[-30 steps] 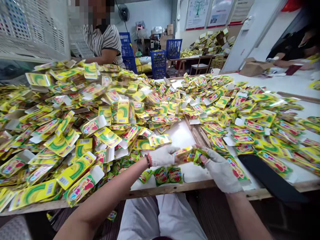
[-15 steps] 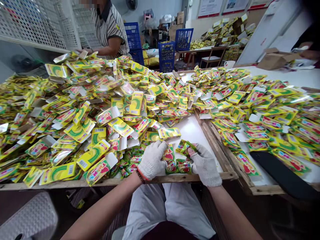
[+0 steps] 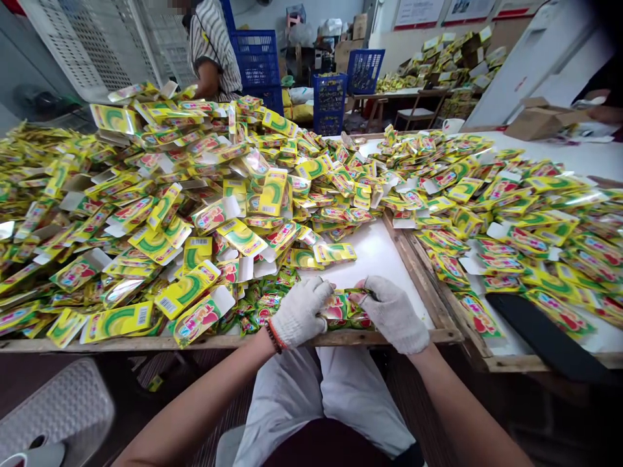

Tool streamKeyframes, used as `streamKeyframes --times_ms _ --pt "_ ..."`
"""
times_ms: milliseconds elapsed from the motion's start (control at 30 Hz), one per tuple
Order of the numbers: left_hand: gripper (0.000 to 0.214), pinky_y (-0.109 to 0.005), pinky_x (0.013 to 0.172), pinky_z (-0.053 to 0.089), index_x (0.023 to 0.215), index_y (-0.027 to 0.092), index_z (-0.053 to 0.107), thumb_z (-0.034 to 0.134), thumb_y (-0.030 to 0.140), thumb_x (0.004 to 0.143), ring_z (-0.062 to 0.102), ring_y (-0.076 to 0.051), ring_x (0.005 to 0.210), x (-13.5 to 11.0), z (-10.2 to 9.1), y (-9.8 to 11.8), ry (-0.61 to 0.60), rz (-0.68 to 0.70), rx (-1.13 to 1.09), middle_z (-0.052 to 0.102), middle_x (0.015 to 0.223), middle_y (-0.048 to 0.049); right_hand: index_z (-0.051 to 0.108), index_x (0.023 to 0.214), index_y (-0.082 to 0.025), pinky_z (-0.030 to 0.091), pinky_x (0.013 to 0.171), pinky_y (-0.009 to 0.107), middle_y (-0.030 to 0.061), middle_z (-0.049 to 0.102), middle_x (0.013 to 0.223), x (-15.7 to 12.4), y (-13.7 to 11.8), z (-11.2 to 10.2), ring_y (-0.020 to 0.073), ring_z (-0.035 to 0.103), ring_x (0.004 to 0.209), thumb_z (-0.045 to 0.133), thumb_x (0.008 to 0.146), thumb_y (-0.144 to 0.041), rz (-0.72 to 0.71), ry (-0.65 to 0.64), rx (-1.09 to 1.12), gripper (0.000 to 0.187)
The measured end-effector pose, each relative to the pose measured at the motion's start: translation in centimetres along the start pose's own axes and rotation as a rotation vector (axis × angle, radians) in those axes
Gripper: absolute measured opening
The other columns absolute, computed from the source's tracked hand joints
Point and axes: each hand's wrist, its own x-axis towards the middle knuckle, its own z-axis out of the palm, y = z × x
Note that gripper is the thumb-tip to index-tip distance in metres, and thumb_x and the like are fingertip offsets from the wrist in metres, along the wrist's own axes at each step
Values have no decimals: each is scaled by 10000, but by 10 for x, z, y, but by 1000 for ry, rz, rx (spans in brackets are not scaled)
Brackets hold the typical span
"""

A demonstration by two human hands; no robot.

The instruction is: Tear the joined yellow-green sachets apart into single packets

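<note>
My left hand (image 3: 300,312), in a white knitted glove, is closed around a small green and yellow printed box (image 3: 335,306) at the table's front edge. My right hand (image 3: 396,316), gloved alike, pinches small green wrapped candy packets (image 3: 357,303) against the box's right end. Whether the packets are partly inside the box, I cannot tell. More wrapped packets (image 3: 265,303) lie loose left of my left hand. Just beyond my hands a yellow box (image 3: 335,251) lies flat at the foot of a big heap of such boxes (image 3: 195,175).
A wooden rail (image 3: 413,259) divides the table, with more boxes (image 3: 506,240) beyond it. A black flat object (image 3: 545,337) rests at the right front. Another person (image 3: 214,52) stands behind the heap near blue crates (image 3: 256,58). A white stool (image 3: 63,408) stands lower left.
My right hand has brought the candy packets left and down against the box in my left hand. The view has shifted slightly, and the person behind the heap has turned.
</note>
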Motion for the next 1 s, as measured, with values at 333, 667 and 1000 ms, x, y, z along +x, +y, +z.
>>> streamKeyframes --times_ms 333,667,1000 --pt "568 -342 886 471 1212 179 504 609 214 655 515 -234 1002 -2 11 -2 68 -84 -170 539 1107 -73 659 934 -179 491 811 351 89 662 904 -4 -3 13 220 609 849 536 845 -250 -58 46 20 167" --pt "628 -421 855 448 1325 191 434 567 205 711 475 -277 1007 0 6 5 55 -32 174 528 1151 -99 609 838 -170 353 423 216 -9 605 503 -20 -17 8 112 459 415 524 845 -473 417 -407 645 315" --pt "654 -413 862 449 1327 195 423 577 192 691 480 -272 1015 2 12 7 47 -56 158 528 1162 -94 633 945 -189 444 482 244 9 648 613 -21 -9 5 155 587 513 588 817 -476 416 -48 435 317"
